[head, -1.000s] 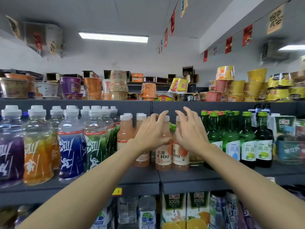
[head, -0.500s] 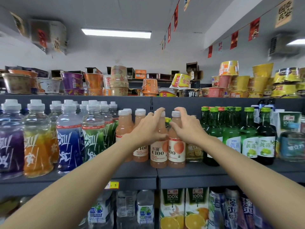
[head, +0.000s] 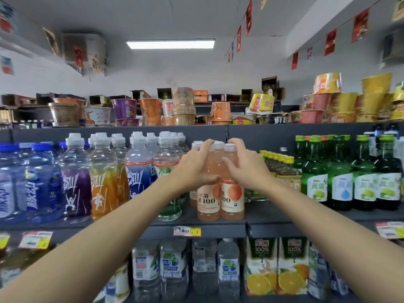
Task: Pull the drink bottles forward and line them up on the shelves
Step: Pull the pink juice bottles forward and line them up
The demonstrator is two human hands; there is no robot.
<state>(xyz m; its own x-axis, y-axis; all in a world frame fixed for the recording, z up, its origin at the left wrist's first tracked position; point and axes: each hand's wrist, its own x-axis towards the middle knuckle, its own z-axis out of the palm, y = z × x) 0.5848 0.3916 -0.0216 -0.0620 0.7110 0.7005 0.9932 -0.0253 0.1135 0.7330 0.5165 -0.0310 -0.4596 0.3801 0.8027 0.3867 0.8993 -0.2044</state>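
Peach-pink C100 bottles (head: 209, 201), left hand (head: 192, 169) gripping one, right hand (head: 248, 170) another

One head-worn camera faces the shelf (head: 223, 232) squarely from close by (wide-angle, so ceiling (head: 153, 16) shows too).

Grey-white wall (head: 153, 79) and ceiling (head: 153, 16), one lit fluorescent panel (head: 170, 44) high above the left hand (head: 192, 169). Dark grey shelving (head: 262, 133) runs behind and below both hands; red paper flags (head: 330, 42) hang on strings up and right of the right hand (head: 247, 171).
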